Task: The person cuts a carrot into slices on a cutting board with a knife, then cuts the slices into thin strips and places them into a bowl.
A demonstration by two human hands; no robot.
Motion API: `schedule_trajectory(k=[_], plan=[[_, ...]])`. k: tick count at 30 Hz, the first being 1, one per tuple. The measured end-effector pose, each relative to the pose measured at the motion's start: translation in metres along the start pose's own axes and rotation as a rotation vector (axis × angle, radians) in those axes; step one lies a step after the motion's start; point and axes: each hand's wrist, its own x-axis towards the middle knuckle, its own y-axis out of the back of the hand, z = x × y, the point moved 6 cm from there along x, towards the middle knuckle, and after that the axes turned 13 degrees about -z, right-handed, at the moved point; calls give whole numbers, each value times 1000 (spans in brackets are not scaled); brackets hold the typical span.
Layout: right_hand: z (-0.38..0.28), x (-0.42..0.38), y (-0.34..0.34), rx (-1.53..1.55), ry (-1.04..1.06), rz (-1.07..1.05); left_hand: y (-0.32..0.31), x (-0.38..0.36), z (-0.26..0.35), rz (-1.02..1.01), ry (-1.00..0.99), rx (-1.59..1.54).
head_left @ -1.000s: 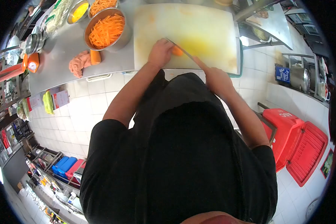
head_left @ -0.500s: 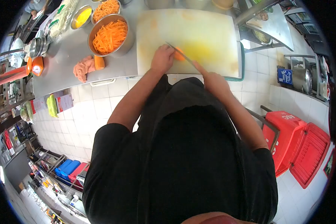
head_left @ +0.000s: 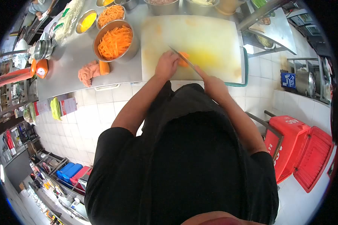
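On the white cutting board [head_left: 157, 32], my left hand [head_left: 166, 66] is closed over a carrot, fingers curled and mostly covering it. My right hand [head_left: 215, 88] grips a kitchen knife [head_left: 185, 60] by the handle, its index finger stretched along the blade. The blade lies slantwise close beside my left fingertips. Orange carrot pieces [head_left: 183, 62] show along the blade, under and to the right of it. A yellowish stain spreads over the board there.
A steel bowl of carrot strips [head_left: 115, 43] stands left of the board, with a smaller carrot bowl [head_left: 112, 15] and a yellow-filled bowl [head_left: 88, 21] behind. A pink cloth [head_left: 88, 72] and carrot chunk [head_left: 104, 68] lie near the edge. A red bin [head_left: 287, 144] stands right.
The whole view has shifted slightly, so the table sits lower. Both hands keep their grip at the board, and more carrot shows to the right of the blade.
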Motion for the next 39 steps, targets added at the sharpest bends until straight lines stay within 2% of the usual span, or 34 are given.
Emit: schedule_trajectory(k=[9,12,15,23,27,30,33,35,39], plan=[[-27,-41,32,-38,-10,-21,4,-3,4,63,-36,-13],[-14,-26,10,24,-25,-12,5,-2,6,48,-14,-19],[-1,-2,-15,80,51,81,1,-3,3,11,27,-20],[-16,-23,17,5,-4,-28,1,-6,1,70,-2,-23],[-23,-35,24,-25,69,41,7,-4,6,98,-19,-32],[-28,-40,29,-35,-30,-81,6,-8,9,112,-32,-42],[-6,-11,-8,22,67,62,6,-6,5,76,-8,-20],[2,4,-27,38,51,63,4,-3,2,59,-2,-10],[2,7,-20,57,41,51,-2,-10,0,70,-13,4]])
